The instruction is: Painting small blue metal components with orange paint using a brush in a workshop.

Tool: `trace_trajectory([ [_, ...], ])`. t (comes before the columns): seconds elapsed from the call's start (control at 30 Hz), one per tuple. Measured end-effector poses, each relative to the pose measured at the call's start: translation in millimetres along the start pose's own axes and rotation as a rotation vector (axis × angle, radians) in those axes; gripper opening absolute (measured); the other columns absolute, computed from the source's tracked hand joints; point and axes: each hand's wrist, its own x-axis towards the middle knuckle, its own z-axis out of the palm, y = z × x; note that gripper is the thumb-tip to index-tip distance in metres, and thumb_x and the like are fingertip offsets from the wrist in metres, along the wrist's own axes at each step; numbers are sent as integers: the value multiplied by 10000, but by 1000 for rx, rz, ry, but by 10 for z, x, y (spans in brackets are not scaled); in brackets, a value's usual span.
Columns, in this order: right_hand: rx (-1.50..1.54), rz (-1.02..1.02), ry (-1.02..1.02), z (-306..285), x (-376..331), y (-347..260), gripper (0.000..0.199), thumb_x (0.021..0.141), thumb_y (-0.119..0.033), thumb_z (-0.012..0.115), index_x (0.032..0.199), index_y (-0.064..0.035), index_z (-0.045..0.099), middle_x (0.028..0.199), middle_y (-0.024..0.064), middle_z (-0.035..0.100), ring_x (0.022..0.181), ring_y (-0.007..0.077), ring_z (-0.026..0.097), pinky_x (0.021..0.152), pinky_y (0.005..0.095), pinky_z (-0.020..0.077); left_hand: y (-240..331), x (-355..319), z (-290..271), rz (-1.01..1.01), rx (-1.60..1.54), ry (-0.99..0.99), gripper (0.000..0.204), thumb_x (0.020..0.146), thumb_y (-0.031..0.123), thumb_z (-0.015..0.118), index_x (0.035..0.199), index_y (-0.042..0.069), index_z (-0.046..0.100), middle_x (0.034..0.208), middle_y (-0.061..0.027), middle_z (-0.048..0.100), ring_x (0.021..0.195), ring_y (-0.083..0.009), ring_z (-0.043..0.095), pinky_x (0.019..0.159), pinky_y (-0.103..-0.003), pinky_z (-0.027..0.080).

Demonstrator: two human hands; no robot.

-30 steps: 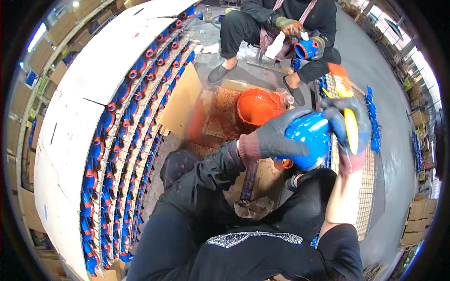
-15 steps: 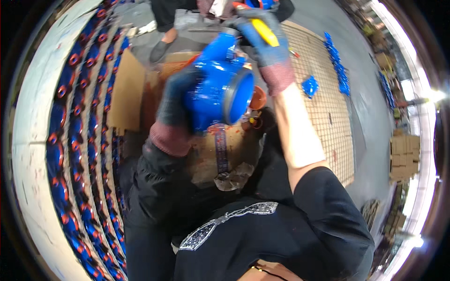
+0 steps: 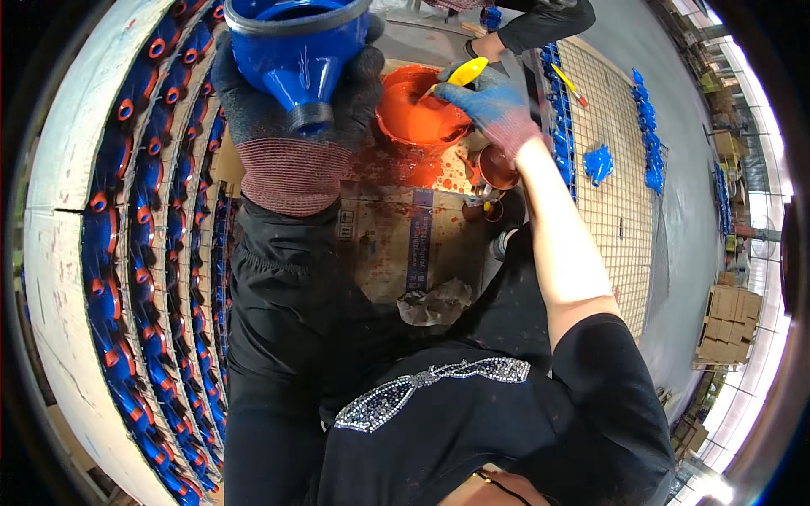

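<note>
My left hand (image 3: 253, 118), in a dark glove with a maroon cuff, grips a glossy blue metal valve body (image 3: 291, 63). Its wide round mouth points up and its narrow threaded neck toward me. My right hand (image 3: 498, 101), in a blue-grey glove, holds a paintbrush by its yellow handle (image 3: 469, 72). The brush is over a bucket (image 3: 413, 153) of orange-red paint (image 3: 409, 118); its bristles are hard to make out there. Just below my right wrist stands a small paint-stained pot (image 3: 496, 169).
Left, long rows of blue parts with red rims (image 3: 105, 295) stand beside a pale board (image 3: 55, 278). Paint-spotted cardboard (image 3: 371, 244) bears a crumpled wrapper (image 3: 434, 305). Right, a grid panel (image 3: 603, 228) holds a blue part (image 3: 598, 165) and another yellow-handled brush (image 3: 570, 84). Another person's arm (image 3: 540, 29) shows at the far side.
My left hand has moved up and left with the valve body, turning its mouth upward. My right hand has come down and away from it, bringing the brush to the paint bucket.
</note>
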Motion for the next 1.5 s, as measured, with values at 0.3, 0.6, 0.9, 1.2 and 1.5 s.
trace_trajectory([
  [0.3,-55,186,-212,599,41,425,219,848,-102,727,1056,-48,683,923,30,699,817,99,645,733,261,531,151,21,-161,65,84,44,767,839,471,724,1423,96,398,1331,-200,500,1146,-355,544,897,-463,538],
  [0.6,133,97,-207,115,-339,77,191,825,-4,728,1004,-27,668,905,29,676,834,107,625,783,256,512,7,-20,-269,-36,35,144,663,862,476,690,1305,44,452,1195,-158,574,1002,-316,648,726,-368,617],
  [0.9,577,-262,514,-696,-752,-937,258,800,45,735,1043,-3,662,975,73,681,854,137,640,759,261,538,-524,-112,47,319,1293,137,769,656,69,845,1314,76,447,1202,-129,531,1117,-275,581,869,-433,555],
  [1.2,450,-291,600,-900,-1045,-1198,298,792,7,770,1075,-12,680,984,83,706,844,124,675,741,233,549,-730,-164,26,680,1978,-422,832,608,115,841,1348,102,461,1313,-207,473,1204,-425,506,1012,-488,453],
  [1.5,380,-222,616,-942,-1146,-1208,303,784,12,765,1071,-6,668,961,85,698,787,107,669,704,230,550,-769,-75,158,714,1853,-176,772,648,94,838,1313,71,446,1251,-178,517,1153,-363,556,960,-449,491],
])
